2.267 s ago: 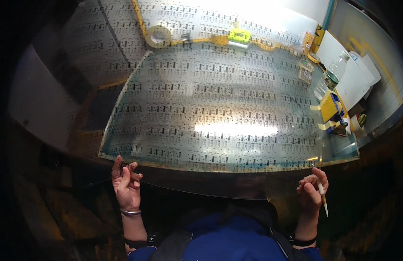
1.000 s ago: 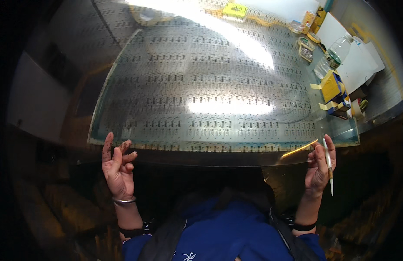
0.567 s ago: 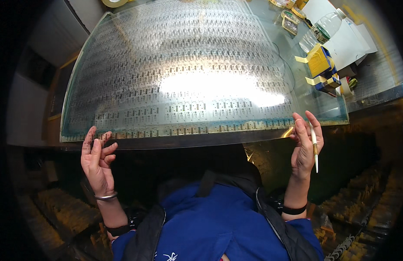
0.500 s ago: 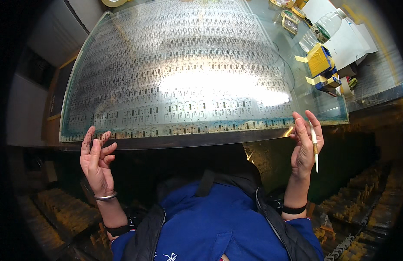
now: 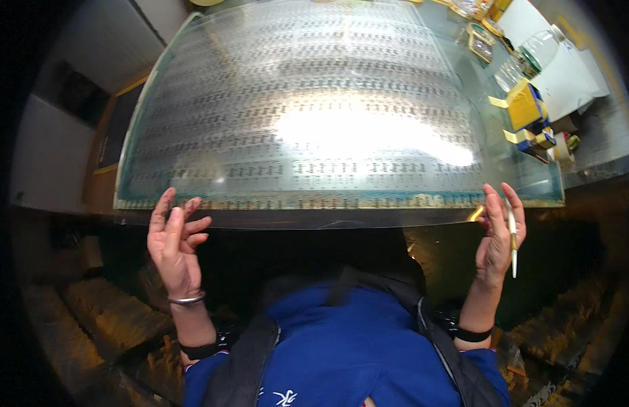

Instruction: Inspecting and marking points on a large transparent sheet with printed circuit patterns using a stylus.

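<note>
A large transparent film sheet [image 5: 213, 122] printed with rows of small dark marks lies over a glass panel [image 5: 557, 193]. Its near margin overhangs the panel toward me. At the near left corner, my left hand [image 5: 177, 254] holds that margin, thumb above and fingertips seen through the film. My right hand [image 5: 494, 247] is at the near right corner of the film, with thumb and forefinger close to its edge; whether they pinch it is unclear. Between its fingers sits a slim white pointed stick [image 5: 513, 244] with a gold-brown middle, tip pointing toward me.
On the right stand blue-and-yellow tape dispensers [image 5: 525, 108], a clear plastic bottle [image 5: 535, 54], white paper [image 5: 565, 81] and a small case [image 5: 481, 44]. A dark framed board [image 5: 121, 125] leans on the left. Bright glare covers the middle of the film.
The whole view has shifted, so table and hands appear farther right, with some blur. Both hands keep about the same places at the film's near edge.
</note>
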Available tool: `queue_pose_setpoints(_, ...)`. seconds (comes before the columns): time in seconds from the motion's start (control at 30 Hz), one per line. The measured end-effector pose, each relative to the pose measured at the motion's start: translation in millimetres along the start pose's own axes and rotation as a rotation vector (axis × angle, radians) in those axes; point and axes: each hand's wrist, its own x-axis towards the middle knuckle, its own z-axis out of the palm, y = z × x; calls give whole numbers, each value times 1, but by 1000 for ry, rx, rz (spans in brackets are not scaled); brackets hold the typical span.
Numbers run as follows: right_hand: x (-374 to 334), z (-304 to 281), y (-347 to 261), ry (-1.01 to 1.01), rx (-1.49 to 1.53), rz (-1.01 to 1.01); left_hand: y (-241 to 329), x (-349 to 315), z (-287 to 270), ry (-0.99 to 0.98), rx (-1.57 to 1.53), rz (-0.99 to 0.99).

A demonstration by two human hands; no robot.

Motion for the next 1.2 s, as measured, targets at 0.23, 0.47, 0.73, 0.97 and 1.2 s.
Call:
queue_pose_setpoints(0.23,1,-2,5,22,-51,2,2,-1,5,15,-50,25)
queue_pose_setpoints(0.47,1,-3,8,30,-28,13,2,0,3,6,-39,47)
queue_pose_setpoints(0.73,1,-4,9,31,-28,27,0,0,1,18,15,80)
queue_pose_setpoints(0.97,1,-6,9,39,-23,22,2,-3,2,1,102,149)
queue_pose_setpoints(1.2,-2,-3,7,59,-26,14,2,-3,2,-29,138,177)
